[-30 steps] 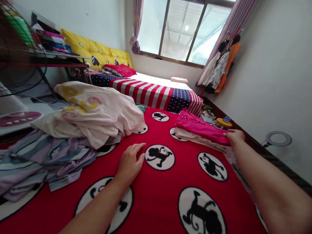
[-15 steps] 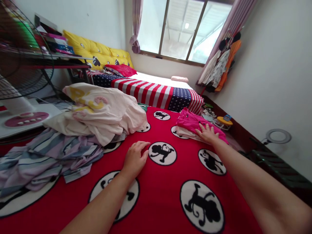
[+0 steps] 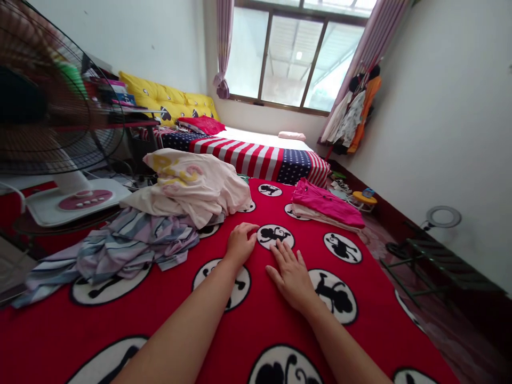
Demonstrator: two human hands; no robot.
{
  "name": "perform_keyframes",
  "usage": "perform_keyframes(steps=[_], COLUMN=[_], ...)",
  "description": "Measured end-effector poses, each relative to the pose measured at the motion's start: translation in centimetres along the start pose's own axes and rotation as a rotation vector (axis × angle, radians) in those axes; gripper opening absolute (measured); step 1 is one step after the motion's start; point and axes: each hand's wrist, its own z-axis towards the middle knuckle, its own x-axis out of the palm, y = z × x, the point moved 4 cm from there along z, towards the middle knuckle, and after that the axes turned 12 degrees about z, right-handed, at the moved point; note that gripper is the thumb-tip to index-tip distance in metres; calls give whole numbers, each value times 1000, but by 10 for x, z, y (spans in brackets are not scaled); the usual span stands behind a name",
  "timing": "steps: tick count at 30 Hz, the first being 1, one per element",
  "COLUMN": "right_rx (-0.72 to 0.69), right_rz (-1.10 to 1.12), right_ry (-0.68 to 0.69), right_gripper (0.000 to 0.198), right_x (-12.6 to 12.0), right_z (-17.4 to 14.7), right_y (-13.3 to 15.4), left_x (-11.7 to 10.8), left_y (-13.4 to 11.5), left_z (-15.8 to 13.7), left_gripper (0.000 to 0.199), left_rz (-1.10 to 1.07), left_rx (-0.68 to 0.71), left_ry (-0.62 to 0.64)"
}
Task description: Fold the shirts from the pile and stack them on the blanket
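My left hand (image 3: 241,244) is over the red blanket (image 3: 264,309) with monkey circles, its fingers loosely bent and nothing in them. Beside it, my right hand (image 3: 292,274) lies with fingers spread, palm down, also holding nothing. Left of my hands is a heap of clothes: a crumpled cream shirt (image 3: 200,184) with yellow and pink lettering, and under it a striped grey and lilac garment (image 3: 124,242). Farther off to the right lies a folded bright pink garment (image 3: 328,205) on top of a pale folded one (image 3: 320,215).
A white fan (image 3: 80,194) stands at the left. Behind is a second bed with a flag-patterned cover (image 3: 256,160) and a yellow cushion (image 3: 156,96). On the right are a dark green folding frame (image 3: 444,261), a ring light (image 3: 444,216) and an orange-topped stool (image 3: 365,197).
My right hand has left the pink folded garment and come back toward me, near my left hand. My view has shifted left, showing more of the fan.
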Motion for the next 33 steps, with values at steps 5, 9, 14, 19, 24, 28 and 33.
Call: perform_keyframes(steps=[5, 9, 14, 19, 24, 28, 33], right_rx=[-20, -31, -30, -34, -28, -26, -30], right_rz=[16, 37, 65, 74, 71, 87, 100], right_ry=[-29, -52, -59, -69, -70, -67, -71], right_gripper=[57, 56, 55, 54, 54, 54, 53], right_x=[-5, -6, -6, -4, -3, -3, -3], right_z=[4, 3, 4, 6, 6, 8, 8], right_y=[-4, -4, -4, -6, -8, -10, -12], left_x=[0, -1, -1, -1, -2, -2, -1], left_y=[-1, -2, -2, -2, -3, -3, -1], left_z=[0, 0, 1, 0, 0, 1, 0], left_gripper=[26, 26, 25, 25, 24, 22, 25], left_rz=[-2, 0, 8, 11, 12, 12, -4], left_rx=[5, 2, -8, -10, -11, -14, -20], left_ry=[-14, -16, -15, -18, -24, -26, -50])
